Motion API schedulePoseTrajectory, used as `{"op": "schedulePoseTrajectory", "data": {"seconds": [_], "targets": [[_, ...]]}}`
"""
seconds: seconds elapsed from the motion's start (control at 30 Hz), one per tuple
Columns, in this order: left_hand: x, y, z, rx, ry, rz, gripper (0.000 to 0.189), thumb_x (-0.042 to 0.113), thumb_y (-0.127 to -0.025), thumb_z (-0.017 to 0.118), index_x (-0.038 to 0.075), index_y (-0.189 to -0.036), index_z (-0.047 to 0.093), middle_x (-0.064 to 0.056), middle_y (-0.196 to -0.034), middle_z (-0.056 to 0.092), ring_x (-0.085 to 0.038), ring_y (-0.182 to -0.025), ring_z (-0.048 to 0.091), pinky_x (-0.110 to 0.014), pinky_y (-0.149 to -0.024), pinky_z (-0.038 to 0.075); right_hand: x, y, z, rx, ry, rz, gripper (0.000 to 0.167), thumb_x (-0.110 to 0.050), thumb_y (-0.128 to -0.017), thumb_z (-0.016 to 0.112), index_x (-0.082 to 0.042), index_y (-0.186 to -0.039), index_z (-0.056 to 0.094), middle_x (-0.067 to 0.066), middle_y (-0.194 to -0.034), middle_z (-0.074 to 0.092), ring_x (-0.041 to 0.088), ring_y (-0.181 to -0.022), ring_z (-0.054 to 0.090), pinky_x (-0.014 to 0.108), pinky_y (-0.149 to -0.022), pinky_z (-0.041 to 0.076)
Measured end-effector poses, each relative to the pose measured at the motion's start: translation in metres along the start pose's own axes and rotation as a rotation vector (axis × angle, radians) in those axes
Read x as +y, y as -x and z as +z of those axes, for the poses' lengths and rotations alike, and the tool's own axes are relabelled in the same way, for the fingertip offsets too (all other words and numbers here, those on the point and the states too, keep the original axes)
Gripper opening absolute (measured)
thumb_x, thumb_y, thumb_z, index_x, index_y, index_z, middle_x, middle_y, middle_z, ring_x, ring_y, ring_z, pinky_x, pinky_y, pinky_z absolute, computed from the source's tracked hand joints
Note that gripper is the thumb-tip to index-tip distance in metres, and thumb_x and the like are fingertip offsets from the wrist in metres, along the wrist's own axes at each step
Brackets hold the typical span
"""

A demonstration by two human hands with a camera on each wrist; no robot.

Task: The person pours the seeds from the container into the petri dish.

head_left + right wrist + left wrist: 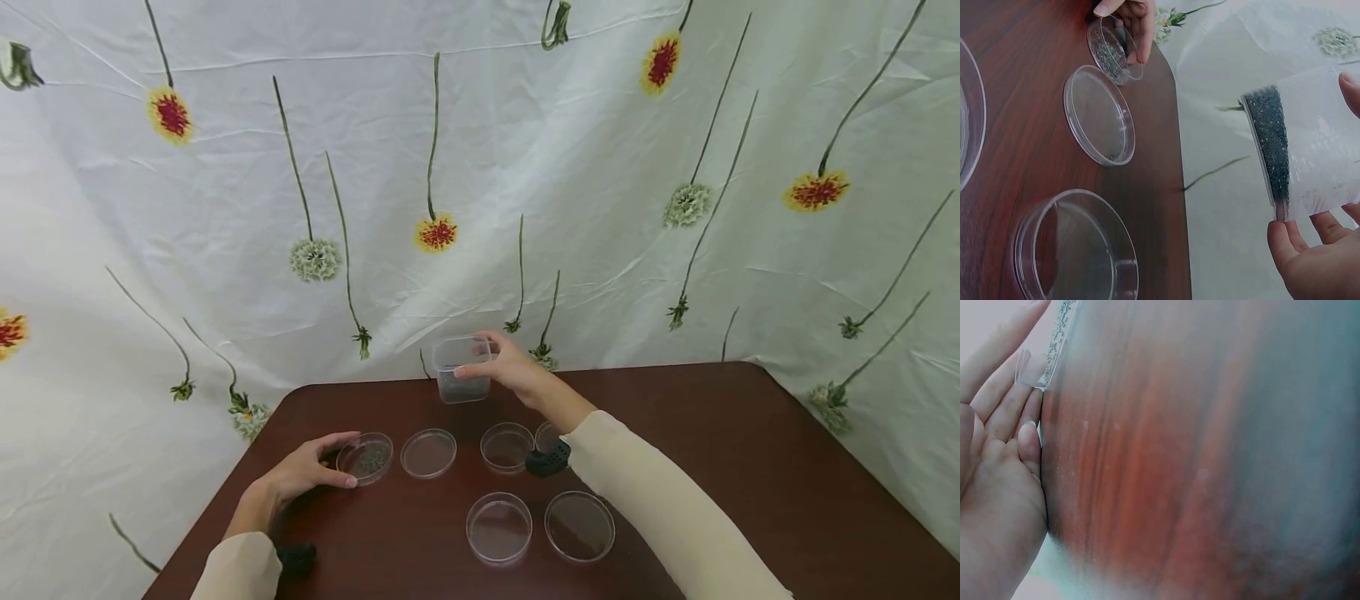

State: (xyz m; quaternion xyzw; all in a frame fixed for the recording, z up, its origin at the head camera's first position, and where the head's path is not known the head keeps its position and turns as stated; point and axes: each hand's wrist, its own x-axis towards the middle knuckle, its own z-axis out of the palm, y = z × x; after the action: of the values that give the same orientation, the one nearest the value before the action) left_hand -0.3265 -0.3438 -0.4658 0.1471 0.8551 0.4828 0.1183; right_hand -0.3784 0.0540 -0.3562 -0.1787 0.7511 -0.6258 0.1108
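Tabletop (405,542) was dotted with clear dishes (498,528); tub (462,390) was gripped mouth-up by right hand (514,367), grain-strewn dish (367,440) by left hand (300,469).

Nothing legible: no text, label, brand, number or sign can be read in any of the three views. Clear tub (459,388), far middle, and round dishes (428,454) on the tabletop (735,442) show no readable marking. Same for the dark devices (548,460) at both wrists and the patterned backdrop cloth (495,150) on the far side, no lettering to make out.
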Motion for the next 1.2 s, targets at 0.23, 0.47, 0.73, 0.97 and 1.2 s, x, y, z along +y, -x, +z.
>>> {"op": "schedulePoseTrajectory", "data": {"seconds": [0.23,0.47,0.73,0.97,1.2], "targets": [[0.001,0.001,-0.001,0.011,-0.003,0.011,0.084,0.014,-0.085,0.087,-0.005,-0.154,0.042,-0.027,-0.147,0.049,-0.046,-0.136,0.043,-0.049,-0.102,0.046,0.0,0.004,-0.011,-0.003,0.01,-0.022,0.087,-0.026,-0.086,0.085,-0.012,-0.158,0.039,0.016,-0.152,0.046,0.036,-0.141,0.039,0.058,-0.114,0.031],[0.001,0.0,-0.001,0.009,-0.004,0.02,0.083,0.014,-0.086,0.087,-0.005,-0.153,0.043,-0.027,-0.146,0.049,-0.045,-0.136,0.043,-0.048,-0.103,0.045,0.003,0.01,-0.021,-0.005,0.008,-0.017,0.084,-0.025,-0.087,0.083,-0.013,-0.158,0.04,0.02,-0.153,0.044,0.036,-0.139,0.043,0.059,-0.114,0.029],[0.001,0.002,-0.001,0.003,0.002,0.011,0.084,0.014,-0.086,0.087,-0.005,-0.153,0.042,-0.027,-0.147,0.049,-0.046,-0.136,0.043,-0.044,-0.101,0.046,0.007,0.018,-0.037,0.014,-0.012,-0.031,0.085,-0.019,-0.088,0.082,-0.006,-0.159,0.037,0.023,-0.151,0.045,0.037,-0.14,0.041,0.055,-0.113,0.032],[0.0,0.003,-0.001,0.006,0.006,0.02,0.083,0.014,-0.085,0.088,-0.006,-0.152,0.044,-0.028,-0.147,0.049,-0.047,-0.137,0.042,-0.038,-0.099,0.047,0.008,0.027,-0.052,0.012,-0.025,-0.021,0.086,-0.016,-0.089,0.08,-0.006,-0.16,0.033,0.023,-0.153,0.042,0.036,-0.14,0.041,0.055,-0.114,0.031],[0.001,0.002,0.0,0.009,-0.007,0.027,0.083,0.016,-0.084,0.088,-0.005,-0.152,0.045,-0.027,-0.148,0.048,-0.047,-0.138,0.04,-0.046,-0.102,0.045,0.012,0.037,-0.071,0.011,-0.047,-0.021,0.09,-0.015,-0.089,0.079,-0.003,-0.161,0.027,0.024,-0.153,0.04,0.041,-0.142,0.036,0.056,-0.114,0.031]]}}
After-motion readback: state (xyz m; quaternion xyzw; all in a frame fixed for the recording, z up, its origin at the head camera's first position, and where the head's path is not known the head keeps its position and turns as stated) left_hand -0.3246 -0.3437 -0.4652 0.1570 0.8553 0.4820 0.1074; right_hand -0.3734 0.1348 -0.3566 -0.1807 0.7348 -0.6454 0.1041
